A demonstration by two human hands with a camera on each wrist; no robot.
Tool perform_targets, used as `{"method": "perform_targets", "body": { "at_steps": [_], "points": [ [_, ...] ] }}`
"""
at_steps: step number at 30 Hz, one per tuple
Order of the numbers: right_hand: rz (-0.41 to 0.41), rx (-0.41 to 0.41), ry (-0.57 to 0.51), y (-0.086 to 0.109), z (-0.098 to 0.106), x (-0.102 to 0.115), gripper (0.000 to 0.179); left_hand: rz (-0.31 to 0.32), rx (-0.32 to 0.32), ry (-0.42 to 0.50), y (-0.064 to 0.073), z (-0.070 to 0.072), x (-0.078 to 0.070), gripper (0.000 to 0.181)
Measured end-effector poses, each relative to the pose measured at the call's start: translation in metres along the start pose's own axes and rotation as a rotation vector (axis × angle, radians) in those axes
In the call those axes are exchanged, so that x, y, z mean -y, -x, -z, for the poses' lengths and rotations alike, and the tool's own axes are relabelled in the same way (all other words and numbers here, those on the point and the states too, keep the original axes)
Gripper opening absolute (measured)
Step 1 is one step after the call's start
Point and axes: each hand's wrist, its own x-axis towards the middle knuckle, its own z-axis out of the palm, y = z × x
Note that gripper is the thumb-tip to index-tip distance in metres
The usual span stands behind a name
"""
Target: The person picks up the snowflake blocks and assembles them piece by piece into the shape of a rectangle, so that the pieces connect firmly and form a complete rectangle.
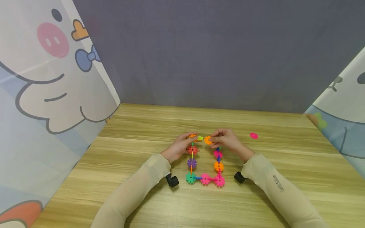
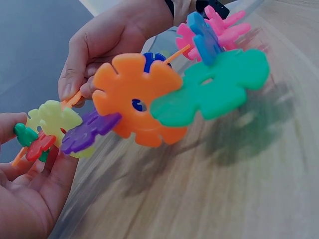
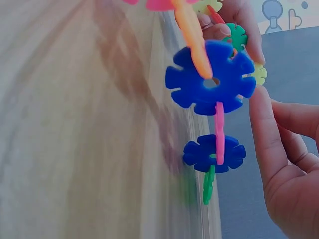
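Note:
A chain of notched plastic snowflake discs forms a rough rectangle in the head view, its near side running from a green disc (image 1: 190, 178) to a pink corner disc (image 1: 219, 180). At its far left corner my left hand (image 1: 180, 146) holds the chain around an orange disc (image 1: 193, 137). A yellow-green disc (image 1: 200, 138) sticks out from there toward the right. My right hand (image 1: 228, 141) pinches another orange disc (image 1: 208, 140) beside it. In the right wrist view, blue discs (image 3: 210, 77) linked by thin edge-on discs make up the right side.
A loose pink disc (image 1: 253, 136) lies on the wooden table (image 1: 137, 196) to the right of my right hand. A grey panel (image 1: 211, 57) stands behind the table, with cartoon-printed panels (image 1: 71, 95) at the sides. Black wrist cameras (image 1: 172, 180) hang under both sleeves.

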Motion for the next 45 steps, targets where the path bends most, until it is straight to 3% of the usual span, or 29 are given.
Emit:
{"method": "perform_targets", "body": {
  "at_steps": [15, 45],
  "points": [
    [-0.015, -0.038, -0.02, -0.005, -0.002, 0.0, 0.005, 0.016, -0.001, 0.015, -0.002, -0.003, 0.0, 0.044],
    [-0.041, -0.07, -0.052, -0.008, -0.012, -0.003, 0.008, -0.033, 0.016, -0.065, -0.002, -0.002, 0.004, 0.042]
  ]
}}
